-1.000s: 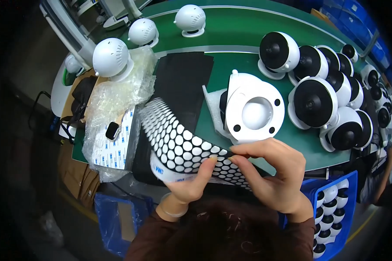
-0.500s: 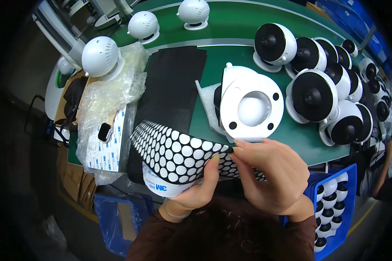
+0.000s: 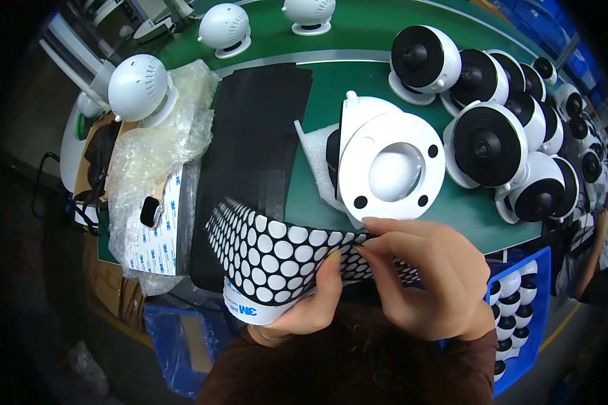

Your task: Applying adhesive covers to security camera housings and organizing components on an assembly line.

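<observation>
A curled sheet of round adhesive pads [image 3: 267, 253], white dots on black with a printed white backing, is bent over my left hand [image 3: 311, 307]. My left hand is closed on it, thumb on the dotted face. At the sheet's upper edge, my right hand [image 3: 432, 277] pinches with thumb and forefinger; whether a single pad is lifted there is hidden. Just beyond my right fingers lies a white round camera [image 3: 392, 169], its ring-shaped base facing up. Three black round pads show on the ring, along with a faint round recess. White foam [image 3: 317, 158] sits under its left side.
Black sheets [image 3: 246, 135] lie left of the camera. Farther left are bubble wrap [image 3: 155, 142], printed backing sheets and a smartwatch [image 3: 151, 211]. Several black-faced white cameras [image 3: 486, 145] crowd the right. Blue bins [image 3: 540, 317] stand below the green table's [image 3: 304, 202] front edge.
The view has shifted slightly. The sheet has tilted a little, its upper edge bowing more, while both hands keep their grip near the same edge.
</observation>
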`<action>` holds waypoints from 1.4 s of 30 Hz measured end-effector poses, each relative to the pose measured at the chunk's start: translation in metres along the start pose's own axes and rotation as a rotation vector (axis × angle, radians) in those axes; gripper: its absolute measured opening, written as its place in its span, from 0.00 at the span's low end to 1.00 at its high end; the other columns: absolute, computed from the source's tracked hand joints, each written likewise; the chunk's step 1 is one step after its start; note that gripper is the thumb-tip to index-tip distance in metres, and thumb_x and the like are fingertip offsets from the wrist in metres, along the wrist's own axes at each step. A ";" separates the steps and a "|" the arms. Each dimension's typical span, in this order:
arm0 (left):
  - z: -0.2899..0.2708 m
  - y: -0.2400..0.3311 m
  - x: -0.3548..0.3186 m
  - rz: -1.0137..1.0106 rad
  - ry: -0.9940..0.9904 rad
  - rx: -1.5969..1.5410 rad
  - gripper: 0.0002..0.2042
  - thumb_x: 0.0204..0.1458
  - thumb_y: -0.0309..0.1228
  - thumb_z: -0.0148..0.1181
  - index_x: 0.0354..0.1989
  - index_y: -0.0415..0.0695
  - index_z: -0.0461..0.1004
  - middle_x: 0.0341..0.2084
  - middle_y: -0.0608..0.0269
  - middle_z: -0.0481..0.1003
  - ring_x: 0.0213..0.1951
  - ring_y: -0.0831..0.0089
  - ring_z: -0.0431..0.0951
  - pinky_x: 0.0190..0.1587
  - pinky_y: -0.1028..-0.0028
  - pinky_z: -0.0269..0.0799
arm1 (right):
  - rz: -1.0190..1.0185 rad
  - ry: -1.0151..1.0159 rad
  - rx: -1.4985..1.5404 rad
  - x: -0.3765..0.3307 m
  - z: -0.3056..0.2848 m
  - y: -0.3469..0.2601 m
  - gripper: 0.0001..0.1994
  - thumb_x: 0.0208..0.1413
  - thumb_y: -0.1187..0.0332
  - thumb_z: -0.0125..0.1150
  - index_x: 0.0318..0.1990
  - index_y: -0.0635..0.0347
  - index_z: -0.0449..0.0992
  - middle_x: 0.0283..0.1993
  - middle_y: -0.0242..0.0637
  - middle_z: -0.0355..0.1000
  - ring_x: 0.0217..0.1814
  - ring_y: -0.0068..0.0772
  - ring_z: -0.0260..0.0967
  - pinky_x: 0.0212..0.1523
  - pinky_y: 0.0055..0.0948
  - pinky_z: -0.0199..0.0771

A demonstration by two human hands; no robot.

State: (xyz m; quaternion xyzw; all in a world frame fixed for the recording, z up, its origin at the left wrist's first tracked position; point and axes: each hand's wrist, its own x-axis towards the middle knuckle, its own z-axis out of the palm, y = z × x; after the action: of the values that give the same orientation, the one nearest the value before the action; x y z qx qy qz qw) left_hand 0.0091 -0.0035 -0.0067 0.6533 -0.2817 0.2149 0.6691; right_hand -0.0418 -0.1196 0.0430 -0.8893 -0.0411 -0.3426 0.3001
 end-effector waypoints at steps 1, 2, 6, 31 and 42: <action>-0.001 -0.001 0.000 0.044 -0.018 0.047 0.11 0.33 0.22 0.56 0.29 0.36 0.71 0.27 0.63 0.72 0.30 0.78 0.72 0.36 0.83 0.65 | 0.001 -0.003 0.002 0.000 0.001 0.001 0.09 0.29 0.82 0.59 0.24 0.64 0.70 0.27 0.41 0.70 0.27 0.31 0.69 0.27 0.19 0.67; -0.001 -0.001 0.000 0.042 -0.017 0.049 0.11 0.33 0.22 0.56 0.29 0.36 0.71 0.27 0.63 0.72 0.30 0.78 0.72 0.36 0.83 0.65 | 0.015 0.002 0.016 0.001 0.001 0.002 0.09 0.29 0.82 0.59 0.24 0.64 0.70 0.28 0.41 0.70 0.27 0.31 0.69 0.27 0.20 0.67; -0.003 0.000 0.001 -0.085 -0.013 0.003 0.11 0.33 0.23 0.56 0.30 0.37 0.70 0.27 0.64 0.73 0.29 0.78 0.72 0.35 0.84 0.65 | 0.112 -0.061 0.181 0.007 0.000 0.007 0.09 0.29 0.82 0.58 0.24 0.63 0.70 0.28 0.40 0.71 0.27 0.33 0.69 0.27 0.21 0.66; 0.002 -0.028 0.012 -0.175 -0.258 -0.698 0.26 0.35 0.11 0.50 0.48 0.31 0.54 0.44 0.51 0.63 0.46 0.73 0.63 0.48 0.78 0.57 | 0.258 -0.142 0.239 0.061 -0.007 0.032 0.01 0.39 0.78 0.53 0.22 0.66 0.69 0.31 0.39 0.70 0.29 0.20 0.65 0.34 0.17 0.62; 0.001 -0.030 0.014 -0.200 -0.252 -0.722 0.26 0.35 0.12 0.51 0.47 0.30 0.53 0.42 0.49 0.64 0.45 0.71 0.65 0.47 0.76 0.60 | 0.355 -0.188 0.389 0.063 -0.010 0.031 0.02 0.39 0.77 0.54 0.21 0.66 0.69 0.31 0.39 0.69 0.29 0.19 0.64 0.33 0.16 0.62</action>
State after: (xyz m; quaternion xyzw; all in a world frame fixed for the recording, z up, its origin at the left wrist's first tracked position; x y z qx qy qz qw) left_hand 0.0390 -0.0074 -0.0204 0.4216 -0.3539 -0.0460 0.8336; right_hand 0.0091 -0.1587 0.0733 -0.8361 0.0225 -0.1862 0.5154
